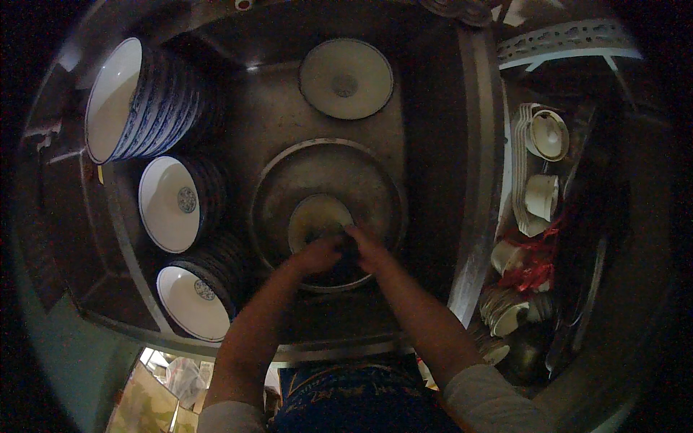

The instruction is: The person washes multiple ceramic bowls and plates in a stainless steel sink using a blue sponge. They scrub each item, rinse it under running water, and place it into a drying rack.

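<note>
A round metal basin stands in a metal sink. Inside the basin is a pale bowl, its lower part hidden by my hands and shadow. My right hand is at the bowl's right rim and appears to grip it. Across the bowl's near side reaches my left hand; its fingers are blurred and dark, and I cannot tell whether they hold anything. Beyond the basin, a wide pale bowl with a round mark in its centre lies on the sink floor.
Along the left lean three stacks of blue-patterned bowls, a far stack, a middle stack and a near stack. Right of the sink wall are stacked white dishes, small cups and a red plastic bag.
</note>
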Action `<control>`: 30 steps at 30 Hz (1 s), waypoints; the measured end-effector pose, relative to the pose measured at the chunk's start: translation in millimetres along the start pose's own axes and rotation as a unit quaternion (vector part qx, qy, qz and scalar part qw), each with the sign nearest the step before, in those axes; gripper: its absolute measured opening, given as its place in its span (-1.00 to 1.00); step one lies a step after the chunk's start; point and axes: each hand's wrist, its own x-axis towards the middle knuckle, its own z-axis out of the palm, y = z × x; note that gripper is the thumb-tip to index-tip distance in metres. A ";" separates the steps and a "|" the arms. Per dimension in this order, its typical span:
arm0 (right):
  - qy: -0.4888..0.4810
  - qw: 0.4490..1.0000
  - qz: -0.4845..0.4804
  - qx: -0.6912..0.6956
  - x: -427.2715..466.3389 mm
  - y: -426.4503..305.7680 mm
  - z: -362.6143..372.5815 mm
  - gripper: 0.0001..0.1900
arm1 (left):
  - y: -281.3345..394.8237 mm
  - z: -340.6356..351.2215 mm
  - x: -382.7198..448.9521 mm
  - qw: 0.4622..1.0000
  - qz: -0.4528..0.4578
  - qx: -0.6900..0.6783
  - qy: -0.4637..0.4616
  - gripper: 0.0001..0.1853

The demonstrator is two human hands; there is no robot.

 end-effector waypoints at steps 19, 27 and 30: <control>-0.049 0.994 0.090 -0.025 15.8 -4.3 -45.3 -0.24 | -20.9 2.4 75.4 0.957 -0.035 0.132 0.254 -0.58; -0.017 0.998 0.056 0.002 -25.6 -40.2 -17.1 -0.24 | 20.4 -5.6 22.9 0.982 -0.106 -0.054 -0.144 -0.65; 0.047 0.994 0.008 -0.103 -35.4 -51.1 -10.7 -0.27 | 39.8 -10.3 6.0 0.919 -0.038 0.336 -0.200 -0.67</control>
